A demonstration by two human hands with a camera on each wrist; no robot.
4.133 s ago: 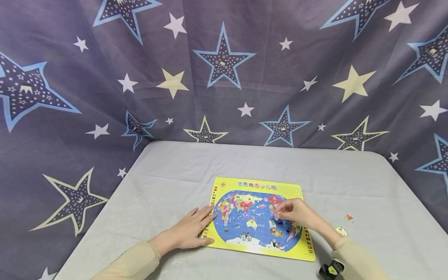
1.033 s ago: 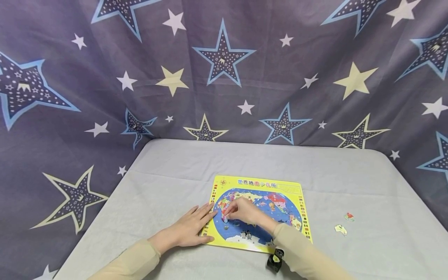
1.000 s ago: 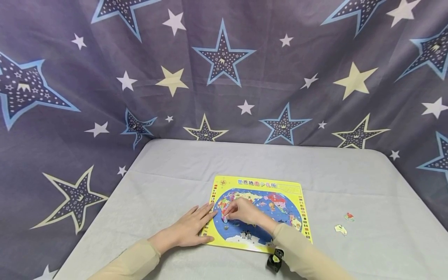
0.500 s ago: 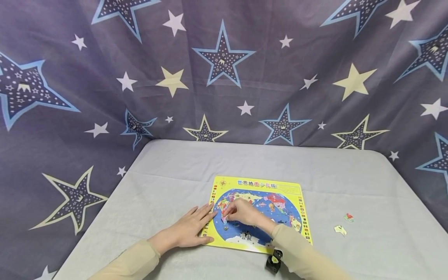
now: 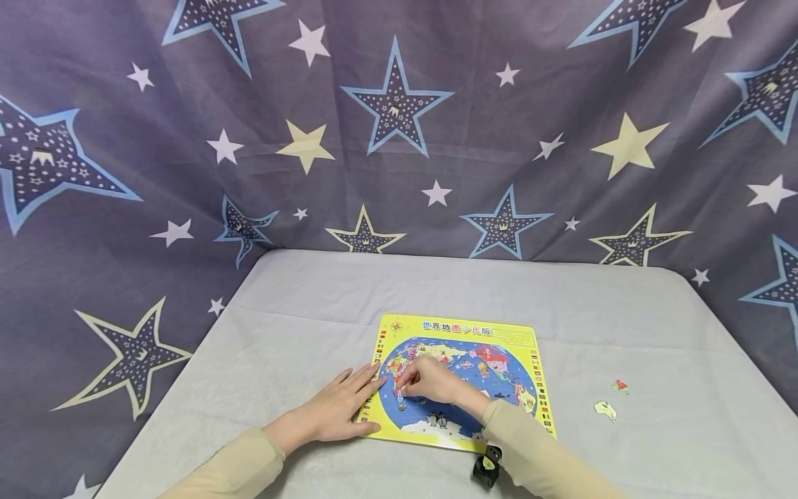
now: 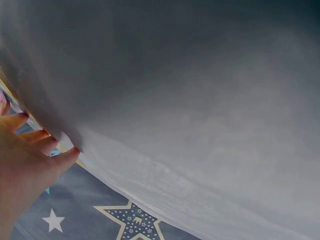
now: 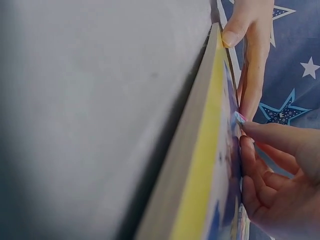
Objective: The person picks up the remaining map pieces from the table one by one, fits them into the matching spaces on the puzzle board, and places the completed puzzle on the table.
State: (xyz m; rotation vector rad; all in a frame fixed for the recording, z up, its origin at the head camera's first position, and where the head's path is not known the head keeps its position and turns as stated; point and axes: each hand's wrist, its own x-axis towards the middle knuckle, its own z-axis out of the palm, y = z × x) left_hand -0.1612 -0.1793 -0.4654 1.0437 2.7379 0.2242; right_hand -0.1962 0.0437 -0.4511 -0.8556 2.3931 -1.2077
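So, two bare hands on a kids' map puzzle here. The board (image 5: 467, 416) lies flat on a grey cloth-covered desk (image 5: 324, 298), yellow border, blue map in the middle, little flags down both sides.

Left hand (image 5: 339, 409) is spread out with its fingers mostly straight, resting over the board's left edge, thumb down by the near corner. Nothing in that grip.

Right hand (image 5: 433, 380) reaches across to the left part of the map. Its grip is closed to a pinch, thumb and finger on a small piece (image 7: 240, 118), pinkish and light blue in the right wrist view. It's right at the map surface, but I can't tell if it's seated in its slot.

Two loose pieces sit off to the right of the board, near each other: a pale yellow one (image 5: 605, 410) and a red and green one (image 5: 620, 387) slightly farther back. There's a black gadget (image 5: 487, 468) by the right sleeve (image 5: 536, 443), and a starry curtain (image 5: 374, 173) behind the desk.
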